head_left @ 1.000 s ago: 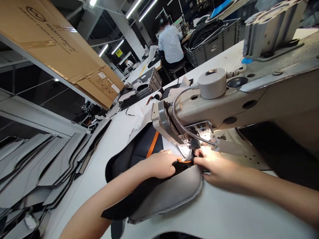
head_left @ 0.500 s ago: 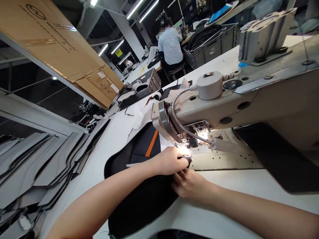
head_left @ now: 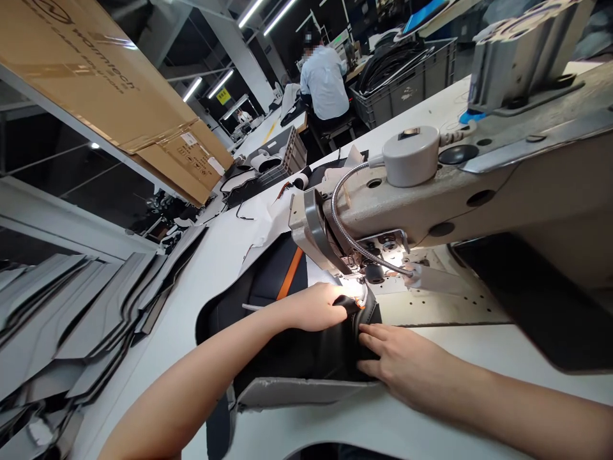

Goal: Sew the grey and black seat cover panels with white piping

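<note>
A black fabric piece with an orange stripe lies beneath the head of the sewing machine. Part of its edge is turned up, showing a grey backing. My left hand is closed on the fabric just in front of the lit needle area, its fingertips partly hidden. My right hand lies with fingers stretched and apart, the tips touching the fabric's right edge beside a stitched seam. The needle itself is hard to make out.
Stacks of grey-backed panels stand to the left. A large cardboard box is above them. Beyond the machine are a grey crate, a bigger crate of black material and a seated person. A dark flat panel is at right.
My right hand has moved right, its curled fingers now stretched out on the fabric's edge. The near part of the fabric has folded up, exposing grey backing. My left hand stays near the needle.
</note>
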A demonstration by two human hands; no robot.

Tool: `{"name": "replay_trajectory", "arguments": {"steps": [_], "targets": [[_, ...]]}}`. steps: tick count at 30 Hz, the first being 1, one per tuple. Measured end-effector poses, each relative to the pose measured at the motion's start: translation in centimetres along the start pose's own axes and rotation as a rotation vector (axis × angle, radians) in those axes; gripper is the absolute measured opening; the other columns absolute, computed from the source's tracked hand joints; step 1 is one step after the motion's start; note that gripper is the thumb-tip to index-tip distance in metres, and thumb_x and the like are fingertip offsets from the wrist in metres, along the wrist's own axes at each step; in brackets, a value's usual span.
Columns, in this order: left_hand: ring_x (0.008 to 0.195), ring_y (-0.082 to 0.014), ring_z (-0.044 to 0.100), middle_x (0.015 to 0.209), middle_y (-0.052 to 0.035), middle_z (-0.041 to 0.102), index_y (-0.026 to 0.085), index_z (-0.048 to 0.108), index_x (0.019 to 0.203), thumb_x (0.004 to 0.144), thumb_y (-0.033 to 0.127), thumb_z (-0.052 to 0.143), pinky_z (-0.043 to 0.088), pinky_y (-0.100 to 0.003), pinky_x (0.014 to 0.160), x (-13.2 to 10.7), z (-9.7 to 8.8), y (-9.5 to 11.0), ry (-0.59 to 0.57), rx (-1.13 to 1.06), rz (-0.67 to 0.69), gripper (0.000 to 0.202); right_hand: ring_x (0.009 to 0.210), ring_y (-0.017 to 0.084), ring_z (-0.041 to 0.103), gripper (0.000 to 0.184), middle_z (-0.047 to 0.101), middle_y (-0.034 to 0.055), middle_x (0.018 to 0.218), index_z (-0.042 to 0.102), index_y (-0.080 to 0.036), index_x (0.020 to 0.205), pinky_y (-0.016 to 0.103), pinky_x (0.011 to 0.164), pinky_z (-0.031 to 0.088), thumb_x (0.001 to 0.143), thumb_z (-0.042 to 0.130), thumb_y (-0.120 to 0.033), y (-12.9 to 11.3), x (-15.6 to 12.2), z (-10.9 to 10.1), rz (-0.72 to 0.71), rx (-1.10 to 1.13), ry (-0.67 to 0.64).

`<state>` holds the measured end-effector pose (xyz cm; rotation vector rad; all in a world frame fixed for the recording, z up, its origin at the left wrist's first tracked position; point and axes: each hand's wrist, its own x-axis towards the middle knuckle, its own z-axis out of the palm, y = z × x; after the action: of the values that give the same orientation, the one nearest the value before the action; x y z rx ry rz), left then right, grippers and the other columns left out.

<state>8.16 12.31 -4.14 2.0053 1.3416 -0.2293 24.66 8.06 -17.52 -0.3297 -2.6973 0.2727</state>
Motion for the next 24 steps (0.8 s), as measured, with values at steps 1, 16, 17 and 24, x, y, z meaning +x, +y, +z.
{"name": "replay_trajectory", "arguments": {"steps": [1, 16, 17, 24], "targets": [[0.072, -0.0197, 0.058, 0.080, -0.0024, 0.067, 0.018, 0.066, 0.087, 0.069, 0.013, 0.044, 0.044, -0.025, 0.067, 0.1, 0.0, 0.5, -0.034, 0.022, -0.012, 0.029, 0.091, 0.023, 0.055, 0.019, 0.063, 0.0069, 0.078, 0.066, -0.022, 0.088, 0.034, 0.081, 0.042, 0.072, 0.060, -0.013, -0.2, 0.1, 0.2, 0.004, 0.006, 0.011], [0.111, -0.0218, 0.054, 0.126, -0.0064, 0.057, 0.019, 0.052, 0.122, 0.077, 0.016, 0.039, 0.044, -0.029, 0.092, 0.6, 0.4, 2.1, -0.237, 0.167, -0.154, 0.047, 0.072, 0.022, 0.056, 0.009, 0.061, 0.0057, 0.067, 0.060, -0.019, 0.074, 0.034, 0.063, 0.037, 0.076, 0.057, -0.027, -0.5, 1.5, -2.6, -0.022, 0.021, -0.220], [0.114, -0.0236, 0.053, 0.129, -0.0091, 0.055, 0.017, 0.048, 0.127, 0.077, 0.018, 0.040, 0.044, -0.030, 0.092, 0.8, 0.7, 2.5, -0.244, 0.177, -0.189, 0.050, 0.071, 0.023, 0.056, 0.008, 0.062, 0.0062, 0.067, 0.060, -0.019, 0.075, 0.035, 0.064, 0.037, 0.076, 0.058, -0.027, -0.8, 1.6, -2.4, -0.044, -0.028, -0.207], [0.097, -0.0331, 0.062, 0.112, -0.0198, 0.063, 0.009, 0.013, 0.146, 0.076, 0.021, 0.045, 0.052, -0.038, 0.070, 1.1, 3.4, 4.6, -0.276, 0.371, -0.383, 0.078, 0.074, 0.024, 0.058, 0.019, 0.066, 0.0074, 0.078, 0.062, -0.015, 0.090, 0.041, 0.076, 0.038, 0.071, 0.058, -0.014, -2.5, 0.4, 0.8, -0.102, -0.265, 0.066]]}}
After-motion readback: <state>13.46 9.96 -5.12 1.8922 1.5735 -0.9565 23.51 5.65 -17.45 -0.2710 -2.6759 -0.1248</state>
